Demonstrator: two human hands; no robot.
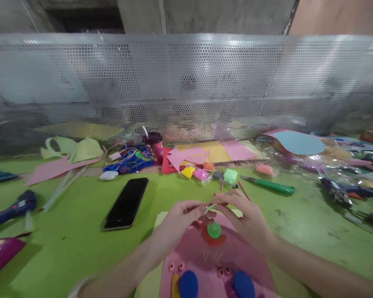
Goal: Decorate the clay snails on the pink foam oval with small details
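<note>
My left hand (186,215) and my right hand (244,213) meet over the top of a pink rounded sheet (211,269). Between their fingertips they pinch a small pale green strip (210,207); whether it is paper or clay I cannot tell. Just below the fingers, a bright green disc (214,230) sits on an orange-red shape (217,241) on the sheet. Lower down are two blue ovals (188,284) with small pink eye-like balls (224,271) near them. Pale yellow paper (149,265) lies under the pink sheet.
A black phone (127,203) lies left of my hands. Behind them are clay lumps (201,174), a green cutter knife (275,186), coloured paper (239,150) and a dark red cup (155,147). Glue guns (335,192) lie at both sides. A perforated metal panel (186,82) borders the table.
</note>
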